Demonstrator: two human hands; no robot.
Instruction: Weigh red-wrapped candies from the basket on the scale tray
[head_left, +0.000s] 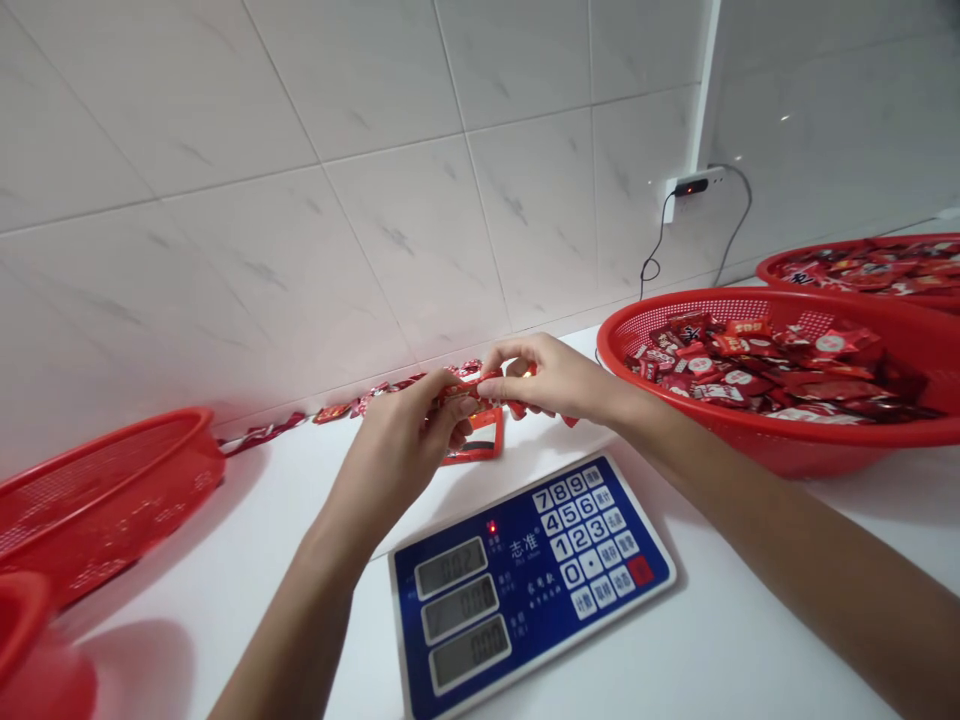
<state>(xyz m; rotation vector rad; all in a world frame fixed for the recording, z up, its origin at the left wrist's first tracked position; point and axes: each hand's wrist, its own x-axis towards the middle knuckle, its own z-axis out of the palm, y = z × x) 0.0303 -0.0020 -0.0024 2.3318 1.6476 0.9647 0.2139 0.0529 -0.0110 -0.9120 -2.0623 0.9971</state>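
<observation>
My left hand (pixel 412 425) and my right hand (pixel 544 375) meet above the white table, behind a blue electronic scale (pixel 525 585). Both are closed, fingertips pinching a small red-wrapped sweet (pixel 471 386) between them. More red wrapping shows under my right fingers, partly hidden. Just below the hands lies a flat red packet (pixel 489 440) with a pale panel, its upper part covered by my left hand. Along the wall behind them runs a row of red-wrapped sweets (pixel 334 412).
At right stands a red basket (pixel 757 428) of wrapped sweets, with another filled basket (pixel 825 245) behind it. Two red containers, a perforated basket (pixel 161 500) and a blurred one (pixel 56 665), sit at left. A socket (pixel 679 195) with cables is on the tiled wall.
</observation>
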